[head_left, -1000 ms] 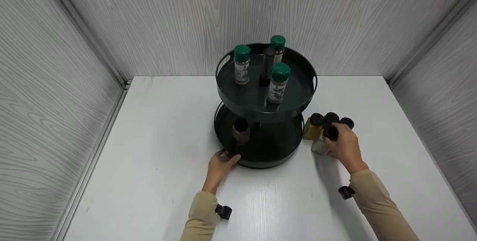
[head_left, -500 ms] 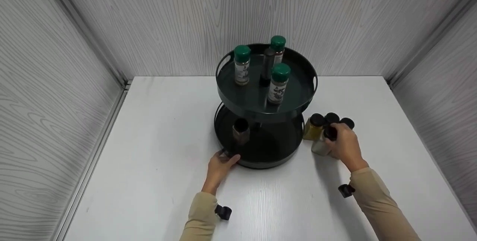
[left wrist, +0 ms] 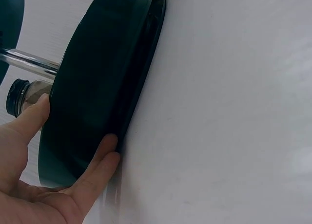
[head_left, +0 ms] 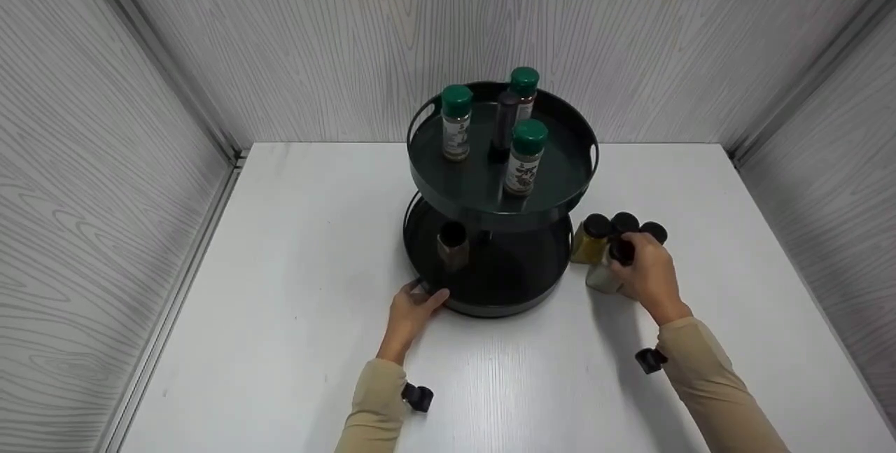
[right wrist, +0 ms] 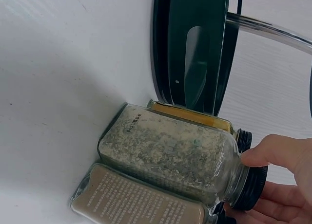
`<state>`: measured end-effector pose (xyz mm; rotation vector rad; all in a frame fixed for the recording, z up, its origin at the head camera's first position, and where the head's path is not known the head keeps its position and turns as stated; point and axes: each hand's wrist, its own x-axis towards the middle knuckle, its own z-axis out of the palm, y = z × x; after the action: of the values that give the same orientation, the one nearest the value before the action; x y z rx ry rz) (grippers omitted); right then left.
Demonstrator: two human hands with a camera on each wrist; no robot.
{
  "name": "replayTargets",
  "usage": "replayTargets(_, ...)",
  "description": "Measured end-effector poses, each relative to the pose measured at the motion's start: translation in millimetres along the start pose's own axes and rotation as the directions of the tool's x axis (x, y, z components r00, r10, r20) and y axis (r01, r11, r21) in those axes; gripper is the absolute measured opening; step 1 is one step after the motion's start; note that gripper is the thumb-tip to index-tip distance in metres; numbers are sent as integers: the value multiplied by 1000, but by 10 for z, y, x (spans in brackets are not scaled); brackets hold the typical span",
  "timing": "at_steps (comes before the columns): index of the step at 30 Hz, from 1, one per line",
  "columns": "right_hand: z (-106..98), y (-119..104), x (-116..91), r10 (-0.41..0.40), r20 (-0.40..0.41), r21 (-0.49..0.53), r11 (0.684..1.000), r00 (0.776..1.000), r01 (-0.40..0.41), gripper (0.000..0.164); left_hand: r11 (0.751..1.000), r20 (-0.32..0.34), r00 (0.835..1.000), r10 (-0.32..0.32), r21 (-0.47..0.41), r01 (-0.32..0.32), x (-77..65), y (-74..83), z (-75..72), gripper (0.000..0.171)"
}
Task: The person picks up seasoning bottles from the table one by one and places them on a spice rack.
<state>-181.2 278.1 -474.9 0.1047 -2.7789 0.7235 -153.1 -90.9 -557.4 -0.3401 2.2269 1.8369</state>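
Observation:
My left hand point(head_left: 408, 314) holds the near left rim of a dark green two-tier turntable's lower tray point(head_left: 490, 311). The left wrist view shows the thumb at the upper rim and the fingers along the wall and underside point(left wrist: 92, 102). My right hand point(head_left: 651, 274) pinches the black lid of a square glass spice jar with pale green-grey flakes point(right wrist: 165, 153). This jar stands on the table among other black-lidded jars. A yellow jar point(right wrist: 195, 117) is behind it, and a jar with brown contents and printed text point(right wrist: 139, 199) stands beside it.
Green-capped shakers point(head_left: 456, 124) and a slim dark bottle point(head_left: 504, 120) stand on the upper tray point(head_left: 483, 190). One black-lidded jar point(head_left: 453, 251) is at the lower tray's left. The white table point(head_left: 315, 264) is bounded by grey wood-grain panels point(head_left: 329, 40).
The hands, jars and turntable hold almost the same places. Only a very slight shift of the left hand shows at the rim.

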Motion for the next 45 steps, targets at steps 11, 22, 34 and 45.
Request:
replayTargets(11, -11, -24, -29, 4, -9, 19, 1000, 1000, -4, 45, 1000, 3, 1000, 5, -6, -5, -13, 13, -3, 88)
replayTargets(22, -67, -128, -57, -16, -22, 37, 999, 1000, 16, 46, 999, 2, 1000, 0, -35, 0, 6, -6, -16, 88)
replayTargets(34, -53, -148, -87, -52, -78, 41, 998, 996, 56, 44, 1000, -17, 1000, -13, -9, 13, -5, 7, -14, 85)
replayTargets(45, -70, -193, -87, -94, -121, 41, 994, 988, 100, 44, 1000, -12, 1000, -7, -28, 7, 0, 8, -18, 83)
